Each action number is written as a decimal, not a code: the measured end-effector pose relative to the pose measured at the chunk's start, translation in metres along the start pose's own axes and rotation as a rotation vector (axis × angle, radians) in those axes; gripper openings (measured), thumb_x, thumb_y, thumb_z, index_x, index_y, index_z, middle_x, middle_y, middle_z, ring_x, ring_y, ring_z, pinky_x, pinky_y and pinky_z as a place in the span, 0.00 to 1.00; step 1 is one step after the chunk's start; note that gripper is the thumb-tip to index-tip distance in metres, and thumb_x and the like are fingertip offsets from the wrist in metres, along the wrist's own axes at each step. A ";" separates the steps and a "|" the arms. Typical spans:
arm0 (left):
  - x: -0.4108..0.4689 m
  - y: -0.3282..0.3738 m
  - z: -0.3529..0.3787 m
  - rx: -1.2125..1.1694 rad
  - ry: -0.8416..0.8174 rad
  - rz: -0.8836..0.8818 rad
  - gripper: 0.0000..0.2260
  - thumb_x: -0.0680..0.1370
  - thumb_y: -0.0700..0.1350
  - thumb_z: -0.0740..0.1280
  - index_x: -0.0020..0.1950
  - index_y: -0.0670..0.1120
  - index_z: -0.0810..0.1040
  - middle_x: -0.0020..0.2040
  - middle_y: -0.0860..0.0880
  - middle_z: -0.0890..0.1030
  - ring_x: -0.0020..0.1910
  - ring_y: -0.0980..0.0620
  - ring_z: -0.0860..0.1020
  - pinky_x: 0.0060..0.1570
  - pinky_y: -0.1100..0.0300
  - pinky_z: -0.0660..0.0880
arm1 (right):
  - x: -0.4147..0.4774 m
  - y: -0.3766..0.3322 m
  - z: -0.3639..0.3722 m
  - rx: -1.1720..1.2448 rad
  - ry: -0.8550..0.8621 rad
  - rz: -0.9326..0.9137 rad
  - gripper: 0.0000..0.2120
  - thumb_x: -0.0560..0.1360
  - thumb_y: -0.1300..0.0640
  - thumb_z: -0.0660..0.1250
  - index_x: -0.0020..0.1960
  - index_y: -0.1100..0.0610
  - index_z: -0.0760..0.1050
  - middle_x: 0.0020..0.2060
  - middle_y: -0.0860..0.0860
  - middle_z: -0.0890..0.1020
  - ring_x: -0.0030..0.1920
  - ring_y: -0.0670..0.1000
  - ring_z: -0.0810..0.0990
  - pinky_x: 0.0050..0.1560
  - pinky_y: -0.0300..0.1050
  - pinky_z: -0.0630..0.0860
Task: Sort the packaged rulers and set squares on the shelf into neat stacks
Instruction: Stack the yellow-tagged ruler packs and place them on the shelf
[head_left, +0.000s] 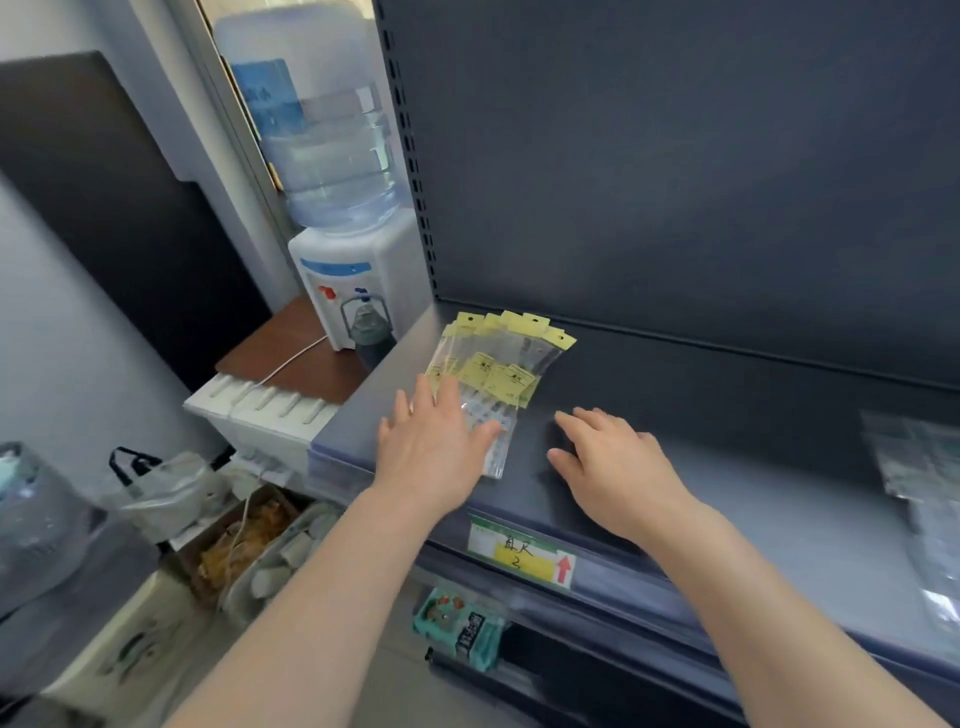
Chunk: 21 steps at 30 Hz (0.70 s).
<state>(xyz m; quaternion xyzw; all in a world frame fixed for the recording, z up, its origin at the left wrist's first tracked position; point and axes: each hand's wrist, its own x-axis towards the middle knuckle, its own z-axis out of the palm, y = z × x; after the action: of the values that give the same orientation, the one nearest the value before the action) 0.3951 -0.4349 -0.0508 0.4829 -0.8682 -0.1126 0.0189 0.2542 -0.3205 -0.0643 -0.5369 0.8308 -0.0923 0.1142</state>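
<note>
Several packaged rulers (501, 358) in clear sleeves with yellow header cards lie fanned out at the left end of the dark grey shelf (727, 415). My left hand (434, 441) lies flat on the near ends of these packs, fingers straight and spread. To their right, my right hand (613, 462) rests on the bare shelf with its fingers relaxed, apart from the packs and holding nothing. More clear packs (914, 457), blurred, lie at the shelf's right end.
A price label (519, 556) with a red arrow sits on the shelf's front edge. A teal packet (460, 631) hangs on the shelf below. Left of the shelf stand a water dispenser (358, 280), a plastic bag (156, 488) and boxes on the floor.
</note>
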 end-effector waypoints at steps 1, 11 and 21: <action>0.007 -0.004 -0.001 -0.002 -0.023 -0.043 0.34 0.80 0.64 0.53 0.79 0.46 0.51 0.79 0.41 0.53 0.76 0.37 0.55 0.71 0.39 0.60 | 0.006 -0.004 -0.002 0.007 0.002 0.003 0.23 0.82 0.46 0.50 0.75 0.51 0.57 0.74 0.49 0.64 0.74 0.54 0.60 0.68 0.54 0.62; 0.033 0.018 -0.018 -0.007 0.052 0.003 0.10 0.81 0.40 0.58 0.61 0.42 0.64 0.53 0.40 0.79 0.45 0.41 0.75 0.39 0.51 0.67 | 0.061 -0.003 -0.018 0.142 -0.015 0.050 0.25 0.81 0.43 0.51 0.74 0.54 0.60 0.65 0.54 0.75 0.65 0.59 0.67 0.59 0.55 0.71; 0.066 0.040 -0.013 -0.038 0.107 0.140 0.11 0.78 0.39 0.59 0.59 0.47 0.71 0.55 0.46 0.79 0.52 0.44 0.76 0.44 0.54 0.69 | 0.074 0.030 -0.035 -0.069 -0.130 0.097 0.59 0.58 0.27 0.69 0.78 0.53 0.50 0.73 0.49 0.63 0.72 0.56 0.60 0.66 0.57 0.64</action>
<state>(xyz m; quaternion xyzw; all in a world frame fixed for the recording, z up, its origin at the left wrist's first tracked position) 0.3289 -0.4727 -0.0344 0.4260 -0.8952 -0.1015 0.0824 0.1882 -0.3745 -0.0455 -0.5046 0.8493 -0.0229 0.1535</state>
